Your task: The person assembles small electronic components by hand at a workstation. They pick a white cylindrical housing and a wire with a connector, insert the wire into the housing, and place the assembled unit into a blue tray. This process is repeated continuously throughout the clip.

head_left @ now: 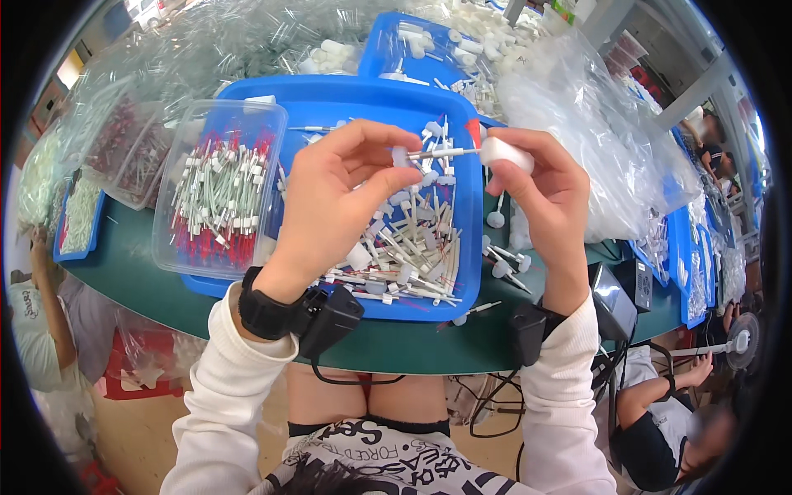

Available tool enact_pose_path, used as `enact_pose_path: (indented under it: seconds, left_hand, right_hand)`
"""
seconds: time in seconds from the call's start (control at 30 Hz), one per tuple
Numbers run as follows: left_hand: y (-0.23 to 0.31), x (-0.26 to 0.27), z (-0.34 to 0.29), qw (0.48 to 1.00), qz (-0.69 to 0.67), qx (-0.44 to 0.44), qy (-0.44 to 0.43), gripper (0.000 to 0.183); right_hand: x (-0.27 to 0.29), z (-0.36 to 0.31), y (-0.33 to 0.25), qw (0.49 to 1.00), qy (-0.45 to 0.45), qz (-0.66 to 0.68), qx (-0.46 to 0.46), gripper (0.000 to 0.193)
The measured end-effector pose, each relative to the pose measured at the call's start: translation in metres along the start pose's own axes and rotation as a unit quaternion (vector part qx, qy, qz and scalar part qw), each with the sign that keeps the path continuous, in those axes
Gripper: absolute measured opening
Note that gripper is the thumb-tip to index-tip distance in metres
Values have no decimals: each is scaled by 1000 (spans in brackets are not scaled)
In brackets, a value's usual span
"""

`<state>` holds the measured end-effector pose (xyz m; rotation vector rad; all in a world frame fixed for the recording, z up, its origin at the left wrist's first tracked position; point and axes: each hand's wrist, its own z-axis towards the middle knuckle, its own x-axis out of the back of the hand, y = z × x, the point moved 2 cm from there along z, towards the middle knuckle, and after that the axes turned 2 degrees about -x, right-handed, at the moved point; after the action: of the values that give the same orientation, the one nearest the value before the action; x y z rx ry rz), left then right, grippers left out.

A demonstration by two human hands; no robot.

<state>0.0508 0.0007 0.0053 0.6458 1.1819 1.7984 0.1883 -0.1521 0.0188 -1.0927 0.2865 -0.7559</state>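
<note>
My left hand (351, 169) is closed in a pinch on the translucent round end of a thin white stick-like part (445, 152) with a metal section. The part points right, toward my right hand (549, 186). Between my right thumb and fingers is a white cylindrical cap (506, 154), and the part's thin tip meets or nearly meets it; exact contact is unclear. Under both hands lies a blue tray (472, 285) holding many similar stick parts (412, 247) with round discs, loosely heaped. A small red piece (473, 132) shows beside the cap.
To the left, a clear plastic box (165, 260) full of red-tipped sticks rests partly over the tray. Several loose parts (505, 266) lie on the green table (388, 346) at right. Plastic bags (569, 124) pile behind. Black devices (615, 301) and cables stand right. Other people sit at both sides.
</note>
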Motion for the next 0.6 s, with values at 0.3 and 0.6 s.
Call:
enact_pose_path:
  seconds: [0.3, 0.6]
  left_hand:
    - [1, 0, -1, 999, -13, -30, 25, 20]
    - [0, 1, -1, 989, 97, -110, 29, 26]
  right_hand:
    - [-1, 0, 3, 997, -24, 75, -19, 29]
    - [-10, -4, 2, 992, -37, -2, -117, 17]
